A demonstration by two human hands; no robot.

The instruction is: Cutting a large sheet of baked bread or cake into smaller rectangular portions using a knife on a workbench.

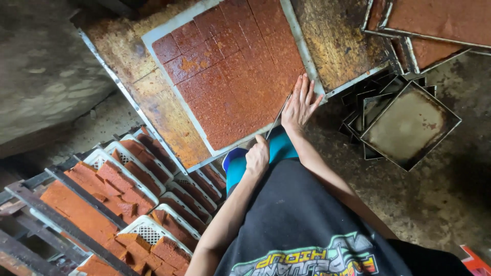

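A reddish-brown slab [230, 71], scored into squares, lies on a pale sheet [169, 25] on a worn, stained board [153, 107]. My right hand [300, 102] lies flat, fingers spread, on the slab's near right edge. My left hand [257, 156] is closed around the handle of a thin knife [279, 115]. The blade runs up along the slab's edge toward my right hand.
White plastic crates [148, 232] filled with cut reddish squares stand at the lower left between dark bars. A stack of empty square metal trays [409, 125] sits on the floor at right. More trays holding slab [434, 20] are at the top right. A grey wall is at left.
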